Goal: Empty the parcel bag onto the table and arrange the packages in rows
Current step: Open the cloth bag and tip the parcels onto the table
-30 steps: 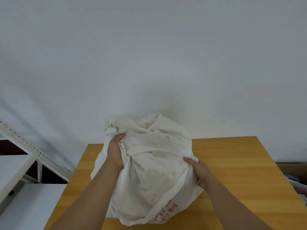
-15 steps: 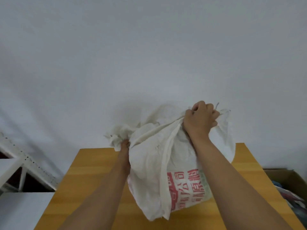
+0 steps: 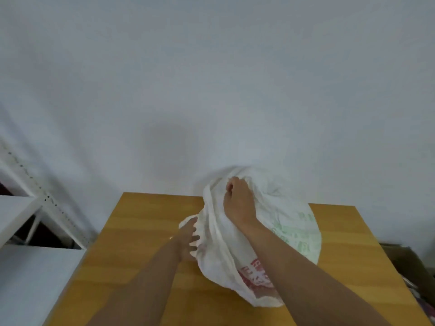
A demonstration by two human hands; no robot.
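A bulging white parcel bag with red and green print rests on the wooden table, right of centre. My right hand is closed on a fold of cloth at the bag's top. My left hand touches the bag's left side, fingers curled into the bunched cloth there. No packages show; whatever is in the bag is hidden by the cloth.
A white metal shelf unit stands left of the table. A cardboard box with mixed items sits on the floor at the right. A white wall rises just behind the table's far edge.
The bag has come down from its lifted position and shifted right on the table. My right hand has lowered with it; my left hand has moved from the bag's knot to its left side.
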